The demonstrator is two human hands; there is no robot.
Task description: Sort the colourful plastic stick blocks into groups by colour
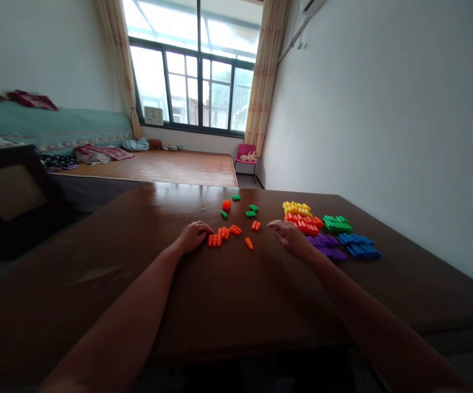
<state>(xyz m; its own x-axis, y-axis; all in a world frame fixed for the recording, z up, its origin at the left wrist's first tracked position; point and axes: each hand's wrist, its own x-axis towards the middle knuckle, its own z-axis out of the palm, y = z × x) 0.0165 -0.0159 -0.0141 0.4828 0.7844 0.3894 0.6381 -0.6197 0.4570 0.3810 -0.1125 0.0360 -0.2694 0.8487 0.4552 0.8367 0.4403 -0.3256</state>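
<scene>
My left hand [195,236] rests on the dark tabletop with its fingers bent but apart, right at the left end of a row of small orange plastic pieces [214,240]; whether a fingertip touches them I cannot tell. Further orange pieces [235,230] lie just right of that row, and a single orange piece [248,243] sits between my hands. My right hand [288,234] reaches leftward with fingers stretched out and nothing seen in them. Close to its fingertips lies an orange pair [256,225]. Several green pieces [250,214] and an orange-red cluster [226,204] are scattered farther back.
Right of my right hand, pieces lie grouped by colour: yellow [297,208], red-orange [304,223], green [337,224], purple [327,246] and blue [360,245]. Beyond the brown table [236,305] stand a bed [179,166] and a pink chair [246,153]. A wall borders the right.
</scene>
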